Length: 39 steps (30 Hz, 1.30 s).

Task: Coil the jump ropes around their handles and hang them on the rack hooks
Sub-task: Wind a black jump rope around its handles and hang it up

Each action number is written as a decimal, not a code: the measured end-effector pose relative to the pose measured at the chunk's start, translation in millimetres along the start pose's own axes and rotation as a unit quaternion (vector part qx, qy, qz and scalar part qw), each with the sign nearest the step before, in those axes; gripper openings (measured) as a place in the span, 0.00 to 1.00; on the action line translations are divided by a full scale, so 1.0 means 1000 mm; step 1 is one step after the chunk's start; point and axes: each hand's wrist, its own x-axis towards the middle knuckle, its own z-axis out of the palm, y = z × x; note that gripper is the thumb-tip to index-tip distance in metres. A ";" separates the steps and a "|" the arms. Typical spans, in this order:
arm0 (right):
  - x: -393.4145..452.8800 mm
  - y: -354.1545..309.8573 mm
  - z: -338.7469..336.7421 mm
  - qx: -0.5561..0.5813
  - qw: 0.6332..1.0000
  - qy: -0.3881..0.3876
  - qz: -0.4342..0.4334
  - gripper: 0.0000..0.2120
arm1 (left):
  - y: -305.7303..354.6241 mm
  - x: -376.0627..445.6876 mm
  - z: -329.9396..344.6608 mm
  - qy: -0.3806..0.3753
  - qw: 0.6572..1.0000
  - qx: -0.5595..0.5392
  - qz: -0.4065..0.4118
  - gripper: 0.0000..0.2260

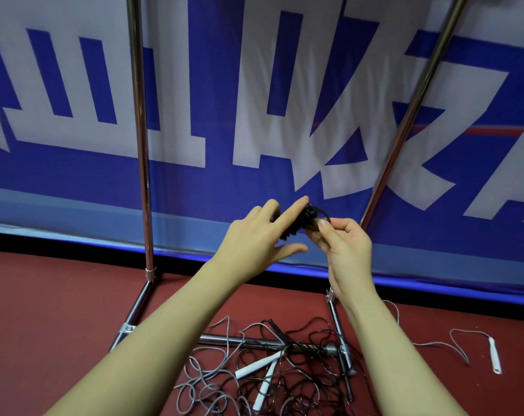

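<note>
A black jump rope [302, 221], coiled around its handles, is held up in front of me between both hands. My left hand [260, 238] has its fingers spread straight against the bundle's left side. My right hand [344, 244] pinches the bundle's right end with thumb and curled fingers. Below, on the red floor, a tangle of grey and black ropes [254, 370] lies with two white handles [263, 376] in it. Another grey rope with a white handle [495, 355] lies at the right. The metal rack [140, 145] stands in front of me; its hooks are out of view.
The rack's two chrome uprights rise left and right [411, 115], with its base bars [248, 342] on the red floor under the rope tangle. A blue and white banner [74, 175] hangs directly behind the rack.
</note>
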 end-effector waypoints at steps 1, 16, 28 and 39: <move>0.000 0.000 0.000 -0.003 1.000 -0.004 0.002 0.06 | -0.002 -0.001 -0.001 0.009 1.000 -0.011 0.002 0.26; -0.003 -0.016 0.003 -0.096 0.991 -0.066 -0.061 0.09 | 0.004 0.002 -0.005 -0.009 0.977 -0.160 -0.143 0.19; -0.001 -0.010 0.000 -0.019 0.997 -0.075 -0.024 0.11 | 0.009 0.001 -0.005 -0.047 0.925 -0.331 -0.179 0.22; -0.003 -0.012 0.005 -0.052 0.996 -0.070 -0.028 0.11 | 0.006 0.007 0.008 0.081 0.990 0.106 -0.054 0.21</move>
